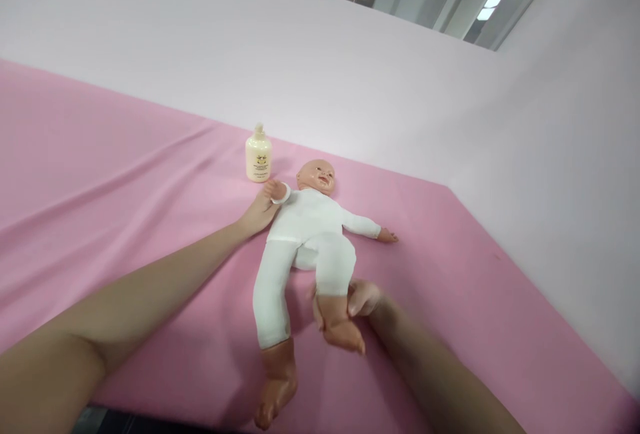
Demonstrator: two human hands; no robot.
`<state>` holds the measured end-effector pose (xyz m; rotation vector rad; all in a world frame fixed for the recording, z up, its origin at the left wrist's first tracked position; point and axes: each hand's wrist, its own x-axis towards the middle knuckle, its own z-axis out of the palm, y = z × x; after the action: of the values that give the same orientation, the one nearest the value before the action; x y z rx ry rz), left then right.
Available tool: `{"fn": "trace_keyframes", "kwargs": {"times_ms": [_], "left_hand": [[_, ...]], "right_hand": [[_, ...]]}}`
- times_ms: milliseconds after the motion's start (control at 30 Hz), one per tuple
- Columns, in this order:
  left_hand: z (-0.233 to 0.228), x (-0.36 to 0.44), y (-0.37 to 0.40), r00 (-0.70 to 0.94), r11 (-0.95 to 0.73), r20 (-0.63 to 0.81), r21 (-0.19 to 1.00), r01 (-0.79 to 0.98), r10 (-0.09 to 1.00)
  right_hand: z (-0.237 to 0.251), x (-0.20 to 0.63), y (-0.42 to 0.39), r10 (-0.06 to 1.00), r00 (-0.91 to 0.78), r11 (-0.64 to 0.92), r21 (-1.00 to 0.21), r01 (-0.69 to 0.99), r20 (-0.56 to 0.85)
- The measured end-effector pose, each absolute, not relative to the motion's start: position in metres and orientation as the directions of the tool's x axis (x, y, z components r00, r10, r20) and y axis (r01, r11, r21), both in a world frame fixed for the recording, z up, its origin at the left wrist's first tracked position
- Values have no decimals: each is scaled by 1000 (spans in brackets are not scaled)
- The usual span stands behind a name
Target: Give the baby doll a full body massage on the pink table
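so here we've got a plastic baby doll in a white long-sleeved bodysuit and white leggings (310, 234) lying on its back on a pink cloth-covered table (125, 174), head pointing away from us toward the pale wall. our left hand (257, 213) is reaching up by the doll's raised arm, touching it just under the little fist, though we honestly can't tell if the fingers are curled round the wrist or just resting flat under it, since the doll's arm hides most of them. our right hand (361, 299) is down at the doll's bent leg, fingers wrapped around the shin just above the bare foot, so that one's clearly gripping. the doll's other leg lies straight, with its foot right at the near edge of the table. biggest risk we see: a cream-coloured plastic pump bottle (259, 156) is standing upright just beside the doll's raised fist and our left hand, so any swing of that arm could knock it over, and it might roll on that cloth. also the cloth is already wrinkled on the left, so dragging the doll by the leg could bunch it up more. and pulling toward us could slide the doll off the near edge.
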<state>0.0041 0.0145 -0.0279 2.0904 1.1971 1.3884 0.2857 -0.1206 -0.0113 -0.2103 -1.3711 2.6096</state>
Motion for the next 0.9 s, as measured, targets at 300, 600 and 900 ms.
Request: {"fn": "trace_keyframes", "kwargs": {"times_ms": [300,600,900], "left_hand": [[-30,5,15,33,-477,498,808,346,866],[-24,3,5,377,-720,637,446,532,673],[-21,3,5,349,-699,628,478,532,696]], "right_hand": [[-24,286,-113,-122,-991,-519,-854,10,63],[-10,278,-120,638,-755,-455,-717,-527,151],[0,277,-119,786,-618,-414,-760,-501,-22]]}}
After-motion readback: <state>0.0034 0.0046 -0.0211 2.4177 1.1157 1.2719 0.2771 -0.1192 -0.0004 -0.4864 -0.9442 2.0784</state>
